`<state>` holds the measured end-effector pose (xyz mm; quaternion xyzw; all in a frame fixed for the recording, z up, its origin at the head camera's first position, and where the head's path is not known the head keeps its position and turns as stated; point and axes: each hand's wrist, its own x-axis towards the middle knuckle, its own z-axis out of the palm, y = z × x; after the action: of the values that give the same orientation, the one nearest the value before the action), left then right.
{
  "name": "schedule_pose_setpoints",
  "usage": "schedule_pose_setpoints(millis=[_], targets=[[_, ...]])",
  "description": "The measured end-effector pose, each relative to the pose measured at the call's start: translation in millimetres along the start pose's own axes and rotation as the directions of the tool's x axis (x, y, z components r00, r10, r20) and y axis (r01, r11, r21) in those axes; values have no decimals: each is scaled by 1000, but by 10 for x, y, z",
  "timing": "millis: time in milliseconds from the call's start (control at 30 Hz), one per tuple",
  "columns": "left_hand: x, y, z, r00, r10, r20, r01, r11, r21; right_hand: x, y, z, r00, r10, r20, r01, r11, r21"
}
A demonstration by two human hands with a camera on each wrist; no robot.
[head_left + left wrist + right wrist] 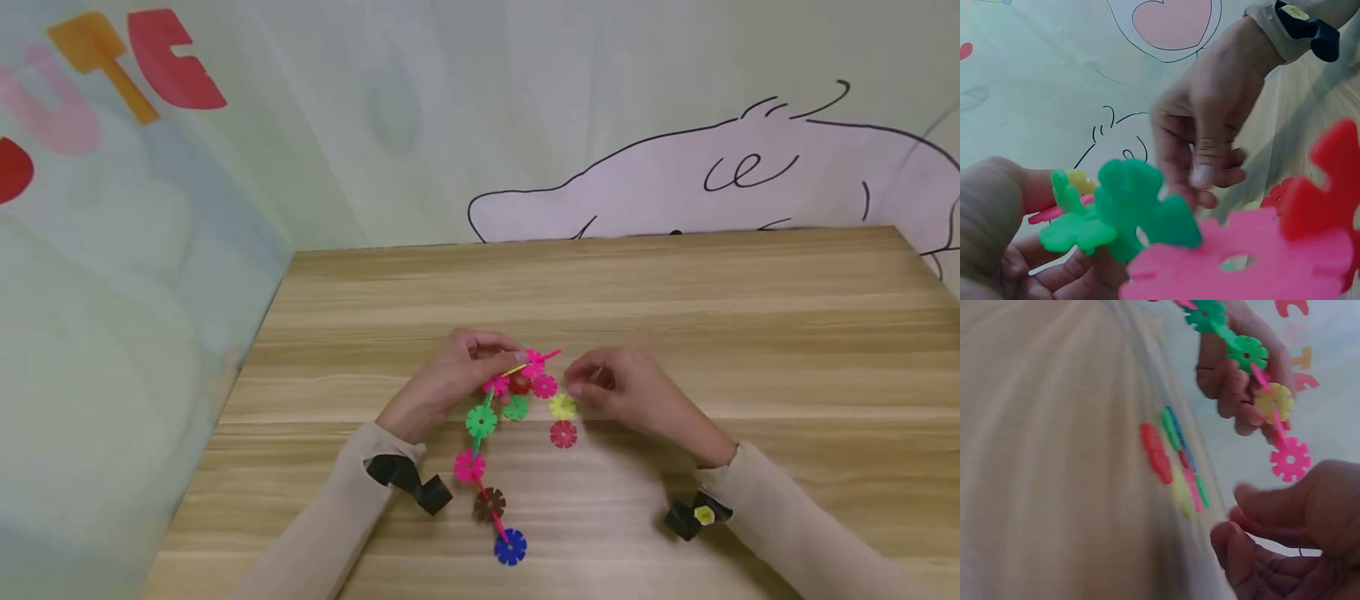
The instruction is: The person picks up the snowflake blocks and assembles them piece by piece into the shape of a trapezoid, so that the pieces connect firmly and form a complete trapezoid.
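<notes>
My left hand (448, 379) grips a chain of slotted plastic discs near its far end, with a yellow disc (1266, 407) at the fingers and a pink disc (1280, 466) beyond it. From there the chain runs toward me through a green disc (474, 426), a brown disc (483, 510) and a blue disc (517, 553) at its near end. My right hand (637, 392) hovers beside the loose discs, its fingers loosely bent and nothing visible between thumb and fingertips. Closest to those fingers is a loose yellow disc (556, 412), with a red disc (557, 440) just in front.
Several more loose discs, among them a pink disc (551, 390) and a green disc (510, 413), lie partly under the chain's far end. The wooden table (750, 333) meets printed walls (375, 167) at the back and left.
</notes>
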<state>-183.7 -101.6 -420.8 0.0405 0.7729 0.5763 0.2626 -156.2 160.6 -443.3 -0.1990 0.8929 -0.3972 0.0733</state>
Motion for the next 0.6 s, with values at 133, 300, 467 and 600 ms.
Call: schedule_pose_setpoints(millis=[133,300,467,600], targets=[[-5,10,-17,1000,13,-4,-13,1000,-16,-33,18,152,998,-53,21,56,983,-174],[-5,8,-23,1000,1,-7,-1,1000,-10,-26,-1,251,998,-65,-9,61,972,-227],[-11,10,-31,1000,-1,-8,1,1000,14,-36,-28,274,999,-18,-34,10,976,-220],[-13,9,-38,1000,8,3,-8,1000,12,-67,-63,304,997,-5,-72,-14,965,-261]])
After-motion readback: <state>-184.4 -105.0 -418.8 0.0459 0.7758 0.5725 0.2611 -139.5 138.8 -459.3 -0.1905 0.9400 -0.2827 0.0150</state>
